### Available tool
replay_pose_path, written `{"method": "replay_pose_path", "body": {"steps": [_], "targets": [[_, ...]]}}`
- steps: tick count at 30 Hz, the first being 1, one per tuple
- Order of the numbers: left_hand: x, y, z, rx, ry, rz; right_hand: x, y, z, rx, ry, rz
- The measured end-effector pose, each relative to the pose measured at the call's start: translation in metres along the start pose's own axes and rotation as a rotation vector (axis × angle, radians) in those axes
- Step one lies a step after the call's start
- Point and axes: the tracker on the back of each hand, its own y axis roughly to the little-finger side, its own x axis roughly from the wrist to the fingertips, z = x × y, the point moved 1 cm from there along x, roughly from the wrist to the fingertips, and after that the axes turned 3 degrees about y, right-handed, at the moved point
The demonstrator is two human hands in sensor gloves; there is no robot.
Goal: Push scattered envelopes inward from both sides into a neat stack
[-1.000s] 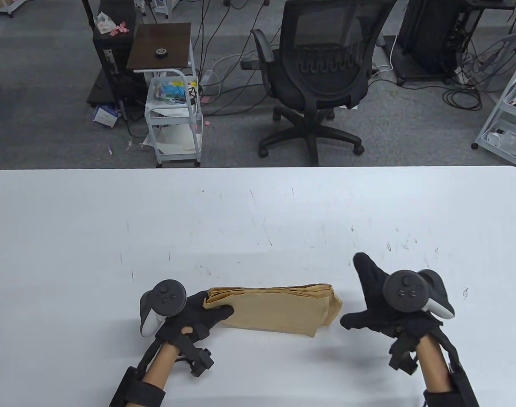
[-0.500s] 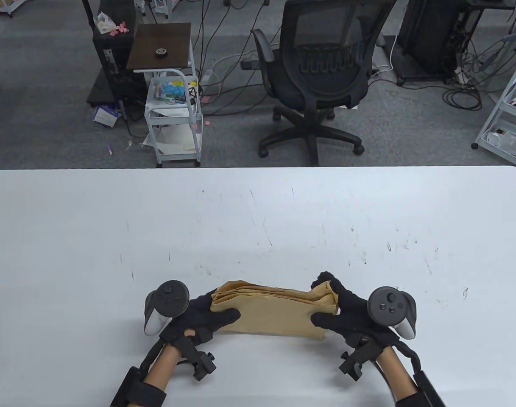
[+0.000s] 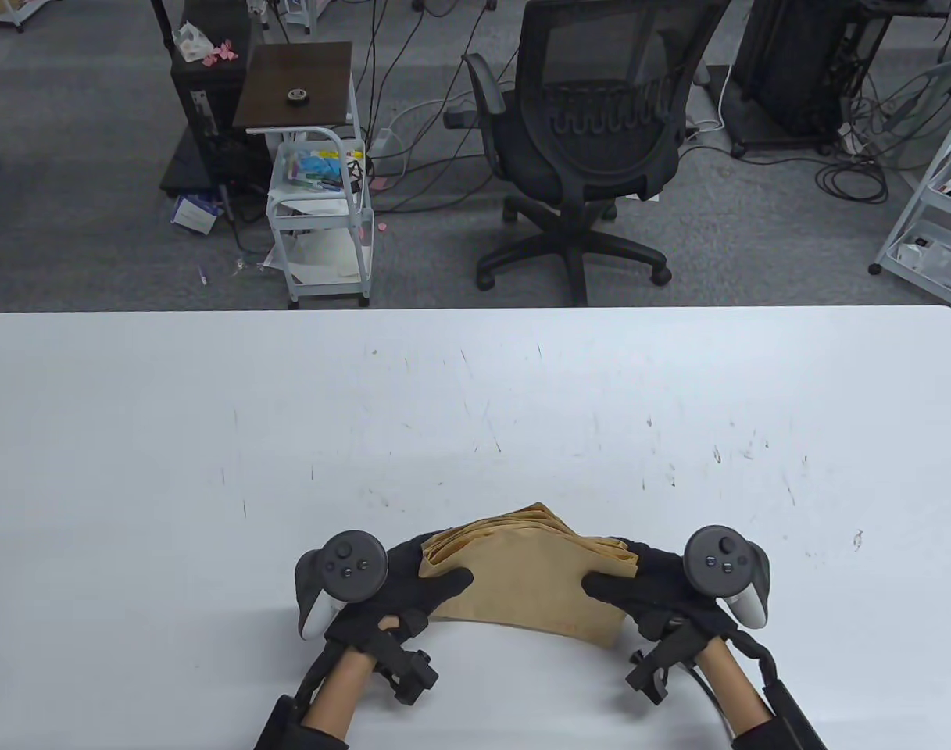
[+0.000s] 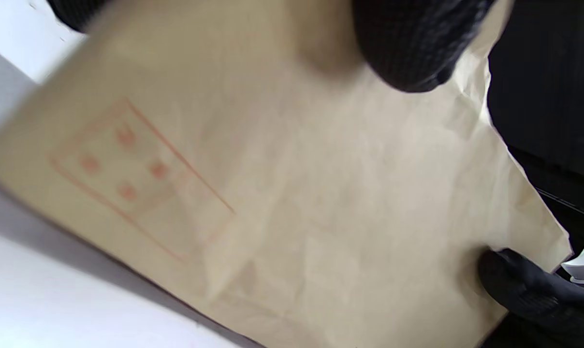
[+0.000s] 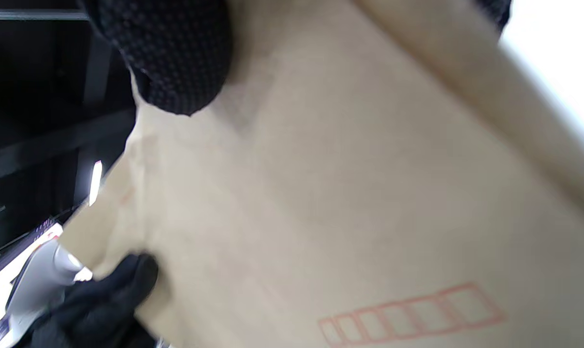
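A bundle of brown paper envelopes (image 3: 526, 578) stands near the front edge of the white table (image 3: 475, 406), bowed upward in the middle. My left hand (image 3: 432, 582) grips its left end, thumb across the near face. My right hand (image 3: 623, 586) grips its right end the same way. The left wrist view shows the envelope face (image 4: 292, 193) with a red printed box and my left thumb (image 4: 413, 43) pressed on it. The right wrist view shows the envelope face (image 5: 350, 193) with a row of red squares and my right thumb (image 5: 171, 53) on it.
A black office chair (image 3: 592, 133) and a small white cart (image 3: 319, 211) stand on the floor beyond the table's far edge. Cables lie across the floor.
My right hand came in from the right and gripped the bundle's right end. Both hands then pressed inward, the left moving right, and the bundle bowed up in the middle.
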Motion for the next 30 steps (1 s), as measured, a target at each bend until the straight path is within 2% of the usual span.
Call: {"method": "replay_pose_path", "body": {"steps": [3,4,5,6,9,10,12,13,15,16,18,19,20,22,24,25,26,28,30], "targets": [[-0.001,-0.004,0.004,0.126,-0.059,-0.050,0.001,-0.003,0.001,-0.121,-0.011,-0.030],[-0.001,-0.002,0.000,0.204,-0.023,-0.023,-0.001,0.006,0.011,-0.156,-0.071,0.004],[-0.003,-0.003,0.001,0.227,-0.008,-0.044,-0.003,0.009,0.011,-0.139,-0.067,0.012],[-0.004,-0.010,0.006,0.202,-0.030,-0.081,-0.001,0.006,0.009,-0.056,0.004,0.002],[-0.010,-0.022,0.015,0.199,-0.078,-0.141,0.003,-0.005,0.002,-0.083,0.007,-0.050],[-0.007,-0.015,0.010,0.278,-0.062,-0.102,0.004,0.001,0.008,-0.127,-0.031,-0.018],[-0.005,-0.002,0.006,0.356,0.059,-0.047,0.003,0.012,0.015,-0.142,-0.114,0.015],[-0.006,-0.003,0.009,0.287,0.013,-0.058,0.005,0.008,0.013,-0.086,-0.055,0.005],[-0.007,-0.006,0.014,0.209,-0.015,-0.068,0.006,-0.001,0.007,-0.097,-0.048,-0.020],[-0.006,-0.004,0.012,0.223,-0.002,-0.056,0.008,-0.001,0.009,-0.132,-0.069,-0.029],[-0.006,0.006,0.003,0.287,0.134,0.021,0.005,0.009,0.016,-0.213,-0.144,0.026],[-0.006,0.005,0.005,0.270,0.106,-0.011,0.006,0.009,0.014,-0.177,-0.103,-0.004],[-0.007,-0.002,0.009,0.270,0.026,-0.040,0.007,0.003,0.011,-0.141,-0.068,-0.007],[-0.009,-0.013,0.016,0.313,-0.039,-0.092,0.006,-0.007,0.005,-0.140,-0.053,-0.047],[-0.006,-0.008,0.009,0.371,0.045,-0.035,0.007,0.000,0.012,-0.199,-0.082,-0.014],[-0.004,0.000,0.000,0.404,0.165,0.029,0.006,0.008,0.019,-0.231,-0.139,0.006],[-0.005,0.002,0.002,0.383,0.168,0.005,0.005,0.009,0.017,-0.210,-0.115,-0.008],[-0.006,-0.004,0.007,0.337,0.053,-0.018,0.007,-0.002,0.011,-0.188,-0.080,-0.037],[-0.004,-0.003,0.007,0.356,0.055,-0.029,0.008,-0.003,0.012,-0.236,-0.054,-0.057]]}}
